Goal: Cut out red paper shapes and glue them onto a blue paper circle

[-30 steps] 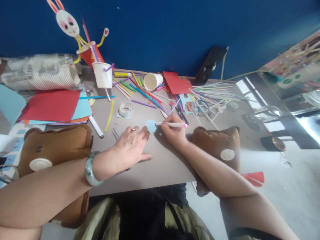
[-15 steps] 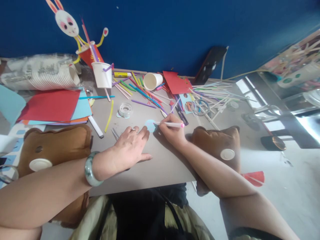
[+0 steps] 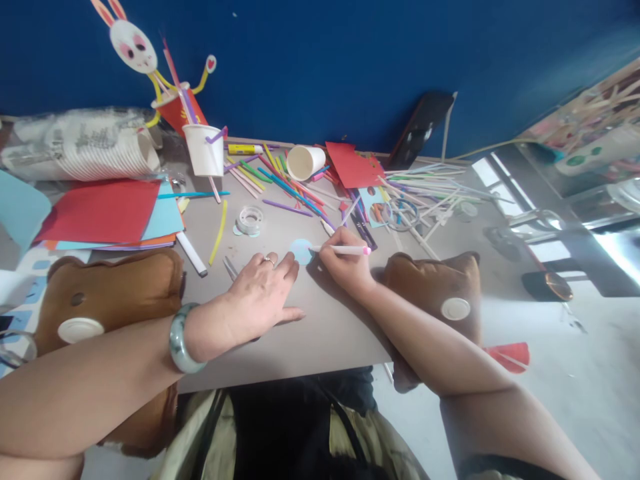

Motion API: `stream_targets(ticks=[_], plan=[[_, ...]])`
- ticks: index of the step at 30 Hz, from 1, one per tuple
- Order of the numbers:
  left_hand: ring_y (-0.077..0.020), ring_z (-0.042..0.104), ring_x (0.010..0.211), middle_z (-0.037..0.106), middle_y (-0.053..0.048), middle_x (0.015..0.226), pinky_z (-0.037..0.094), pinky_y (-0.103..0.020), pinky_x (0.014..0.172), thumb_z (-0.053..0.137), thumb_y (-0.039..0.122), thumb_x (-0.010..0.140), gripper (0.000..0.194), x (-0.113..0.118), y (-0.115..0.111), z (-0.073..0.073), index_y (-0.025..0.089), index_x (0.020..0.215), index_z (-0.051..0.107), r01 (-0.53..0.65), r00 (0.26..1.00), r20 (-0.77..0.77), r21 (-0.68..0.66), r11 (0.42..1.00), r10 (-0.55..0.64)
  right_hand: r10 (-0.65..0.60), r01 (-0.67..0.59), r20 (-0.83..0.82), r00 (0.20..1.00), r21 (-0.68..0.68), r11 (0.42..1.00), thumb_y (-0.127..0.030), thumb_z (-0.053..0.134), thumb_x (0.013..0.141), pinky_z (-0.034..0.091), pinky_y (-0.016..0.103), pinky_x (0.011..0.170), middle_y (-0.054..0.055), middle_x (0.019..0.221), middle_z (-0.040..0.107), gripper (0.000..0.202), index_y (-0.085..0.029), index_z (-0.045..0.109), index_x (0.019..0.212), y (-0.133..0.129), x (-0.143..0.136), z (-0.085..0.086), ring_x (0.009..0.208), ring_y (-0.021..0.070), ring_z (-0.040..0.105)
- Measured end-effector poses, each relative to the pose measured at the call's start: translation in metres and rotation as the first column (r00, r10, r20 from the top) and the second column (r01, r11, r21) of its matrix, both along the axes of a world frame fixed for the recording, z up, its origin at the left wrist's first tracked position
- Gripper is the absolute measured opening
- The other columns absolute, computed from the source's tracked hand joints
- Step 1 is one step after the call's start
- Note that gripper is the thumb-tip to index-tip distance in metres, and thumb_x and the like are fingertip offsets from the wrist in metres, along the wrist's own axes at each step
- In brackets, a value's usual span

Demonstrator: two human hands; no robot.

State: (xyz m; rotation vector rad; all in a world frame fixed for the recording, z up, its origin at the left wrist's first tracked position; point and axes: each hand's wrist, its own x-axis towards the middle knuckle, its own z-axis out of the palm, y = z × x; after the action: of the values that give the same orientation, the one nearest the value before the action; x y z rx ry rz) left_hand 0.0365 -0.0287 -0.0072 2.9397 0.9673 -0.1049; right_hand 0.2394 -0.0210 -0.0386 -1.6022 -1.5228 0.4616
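A small light-blue paper circle [image 3: 301, 252] lies on the grey table. My right hand [image 3: 346, 263] is closed round a white marker with a pink end [image 3: 353, 251], its tip at the circle's right side. My left hand [image 3: 265, 293] lies palm down with its fingers spread, fingertips at the circle's left edge. Partly under the left hand are scissors [image 3: 231, 267], mostly hidden. Behind it stands a roll of clear tape [image 3: 251, 219].
Left: red paper sheets [image 3: 103, 210], a white marker [image 3: 191, 254], bagged paper cups [image 3: 100, 150] and a rabbit figure [image 3: 134, 48]. Behind: coloured sticks [image 3: 290, 187], a paper cup [image 3: 305, 163] and red paper [image 3: 353, 167]. Brown cushions [image 3: 440, 287] flank the table edge.
The marker in my right hand has shifted very slightly to the right at the circle. My left hand stays in place.
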Motion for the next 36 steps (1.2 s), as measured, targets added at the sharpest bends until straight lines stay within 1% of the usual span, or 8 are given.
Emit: stream_targets(ticks=[7,13,16,20,26,36], plan=[[-0.0321,0.056,0.103,0.06,-0.015,0.124,0.038,-0.045,0.089,0.057,0.063,0.088,0.071,0.0004,0.0004,0.0006,0.008,0.131,0.052,0.006,1.0,-0.005,0.004,1.0,-0.006,0.021,-0.021,0.0,1.0,0.012,1.0,-0.019,0.055,0.069,0.038,0.027,0.051,-0.003,0.054,0.055,0.011,-0.023,0.048,0.06,0.0002,0.001,-0.0022,0.051,0.0126,0.048],[-0.032,0.056,0.102,0.06,-0.015,0.123,0.038,-0.045,0.089,0.058,0.064,0.087,0.072,0.0008,-0.0005,0.0007,0.008,0.131,0.052,-0.001,1.0,-0.008,0.011,1.0,0.001,-0.022,0.023,-0.021,1.0,0.019,1.0,-0.021,0.055,0.072,0.038,0.026,0.051,-0.004,0.054,0.055,0.012,-0.023,0.049,0.062,0.0003,0.0,-0.0027,0.051,0.0126,0.049],[-0.0317,0.056,0.103,0.06,-0.015,0.125,0.038,-0.045,0.09,0.057,0.065,0.087,0.073,0.0011,-0.0003,0.0006,0.008,0.132,0.052,-0.001,1.0,-0.01,0.014,1.0,0.001,-0.009,0.01,-0.027,1.0,0.013,1.0,-0.022,0.055,0.072,0.037,0.026,0.05,-0.004,0.054,0.055,0.012,-0.023,0.048,0.062,0.0009,-0.0002,-0.0027,0.051,0.0122,0.048],[-0.0313,0.056,0.101,0.061,-0.015,0.122,0.038,-0.045,0.089,0.058,0.065,0.086,0.073,0.0015,0.0004,-0.0002,0.008,0.131,0.052,-0.007,1.0,-0.01,0.001,1.0,0.007,0.001,-0.001,-0.022,1.0,0.017,1.0,-0.021,0.055,0.071,0.036,0.025,0.049,-0.005,0.053,0.053,0.013,-0.023,0.047,0.062,0.0015,0.0005,-0.0025,0.05,0.0116,0.046],[-0.0316,0.056,0.1,0.061,-0.014,0.12,0.038,-0.045,0.087,0.059,0.065,0.086,0.073,0.0014,0.0006,-0.0014,0.007,0.129,0.053,-0.002,1.0,-0.002,-0.002,1.0,0.002,0.029,-0.029,-0.013,0.999,0.019,0.999,-0.02,0.054,0.069,0.037,0.026,0.051,-0.004,0.055,0.054,0.011,-0.022,0.048,0.06,0.0008,0.0015,-0.0033,0.051,0.0118,0.048],[-0.0321,0.055,0.102,0.061,-0.014,0.122,0.038,-0.045,0.088,0.061,0.063,0.085,0.072,0.0032,0.0008,0.0008,0.008,0.129,0.053,-0.017,1.0,0.002,-0.028,0.999,0.017,0.009,-0.008,-0.038,0.999,0.024,1.0,-0.019,0.054,0.07,0.038,0.027,0.05,-0.004,0.054,0.054,0.01,-0.023,0.049,0.062,0.0012,0.0015,-0.0047,0.05,0.0125,0.048]])
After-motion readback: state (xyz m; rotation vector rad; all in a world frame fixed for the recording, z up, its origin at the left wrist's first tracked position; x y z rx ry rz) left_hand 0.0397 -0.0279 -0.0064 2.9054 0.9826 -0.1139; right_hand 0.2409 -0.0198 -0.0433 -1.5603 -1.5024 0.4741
